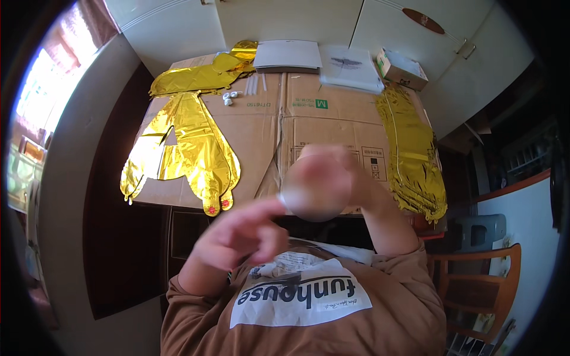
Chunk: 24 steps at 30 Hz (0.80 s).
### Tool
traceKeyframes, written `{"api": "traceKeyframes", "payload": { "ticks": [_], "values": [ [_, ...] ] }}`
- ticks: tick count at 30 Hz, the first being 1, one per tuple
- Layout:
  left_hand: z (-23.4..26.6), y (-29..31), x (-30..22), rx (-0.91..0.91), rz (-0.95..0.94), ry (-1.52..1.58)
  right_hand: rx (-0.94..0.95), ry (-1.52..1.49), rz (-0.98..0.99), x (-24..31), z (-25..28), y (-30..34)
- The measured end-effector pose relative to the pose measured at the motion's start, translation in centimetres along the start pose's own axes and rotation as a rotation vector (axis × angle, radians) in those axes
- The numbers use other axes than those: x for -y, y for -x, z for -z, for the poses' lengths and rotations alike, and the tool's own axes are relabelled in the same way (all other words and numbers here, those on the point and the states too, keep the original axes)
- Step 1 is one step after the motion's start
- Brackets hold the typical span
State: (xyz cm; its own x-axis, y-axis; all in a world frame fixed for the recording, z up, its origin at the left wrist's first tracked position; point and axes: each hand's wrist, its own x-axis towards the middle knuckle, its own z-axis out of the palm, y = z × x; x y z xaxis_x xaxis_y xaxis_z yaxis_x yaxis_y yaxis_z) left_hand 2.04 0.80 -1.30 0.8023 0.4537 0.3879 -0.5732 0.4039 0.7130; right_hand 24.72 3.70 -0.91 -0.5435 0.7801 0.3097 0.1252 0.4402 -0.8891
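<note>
In front of my chest, my right hand (332, 169) is closed around a round, see-through roll (317, 207), blurred by motion. It looks like a roll of clear tape. The index finger of my left hand (240, 237) stretches to the roll's left edge; the thumb is apart from it and the other fingers curl. Beyond my left hand, a flat gold foil balloon (199, 133) shaped like a letter A lies on the cardboard (332, 110). Another flat gold foil balloon (409, 148) lies along the right side.
More gold foil (190, 80) lies at the far left, near small white pieces (228, 98) and clear strips (256, 84). White sheets (288, 55), a clear sheet packet (350, 68) and an open box (404, 70) line the back by the cabinets. A wooden chair (510, 279) stands at right.
</note>
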Motion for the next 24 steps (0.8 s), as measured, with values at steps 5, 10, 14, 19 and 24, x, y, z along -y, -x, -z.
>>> {"api": "traceKeyframes", "payload": {
  "ticks": [5, 10, 14, 19, 24],
  "values": [
    [1.7, 0.2, 1.0, -0.254, 0.186, -0.445, -0.122, -0.089, 0.076, 0.9, 0.2, 0.1],
    [2.4, -0.7, -1.1, -0.167, -0.109, -0.076, 0.154, 0.116, 0.14, 0.3, -0.7, 0.5],
    [1.4, 0.3, 0.5, -0.003, 0.186, -0.07, -0.162, 0.126, 0.069, 0.3, 1.6, -0.8],
    [2.7, -0.9, 0.1, -0.379, 0.208, -0.422, 0.02, 0.119, 0.189, 1.1, 0.1, -0.5],
    [1.4, -1.5, -0.5, -0.05, -0.156, 0.176, 0.015, 0.173, 0.184, 0.0, 0.4, -0.8]
  ]
}}
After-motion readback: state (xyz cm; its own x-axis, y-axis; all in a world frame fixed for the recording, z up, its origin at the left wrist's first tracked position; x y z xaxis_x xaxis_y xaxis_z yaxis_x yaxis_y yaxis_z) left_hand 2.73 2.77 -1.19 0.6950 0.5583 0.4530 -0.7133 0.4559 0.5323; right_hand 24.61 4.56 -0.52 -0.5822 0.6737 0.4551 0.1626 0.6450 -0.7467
